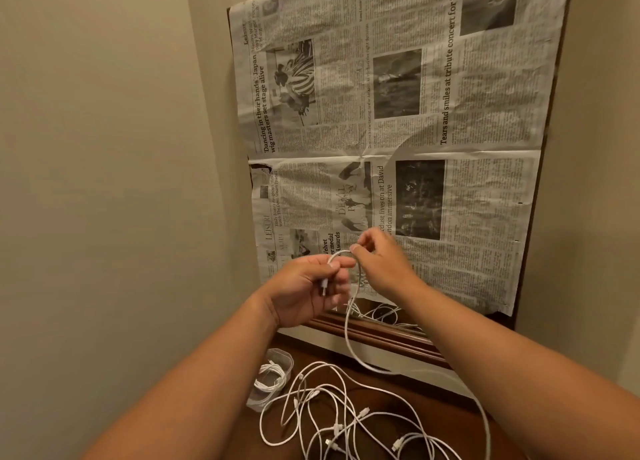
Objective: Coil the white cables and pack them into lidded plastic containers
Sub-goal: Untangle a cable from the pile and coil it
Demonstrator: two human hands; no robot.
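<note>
Head view: the left hand is gripping the plug end of a thin white cable, fingers curled round it. The right hand is pinching the same cable just beside it, and a small loop is arching between the hands. The remainder is hanging down to the dark wooden counter, where a loose tangle of white cables is lying. A small clear plastic container is standing left of the tangle, holding a coiled white cable. Newspaper sheets are covering the panel behind
</note>
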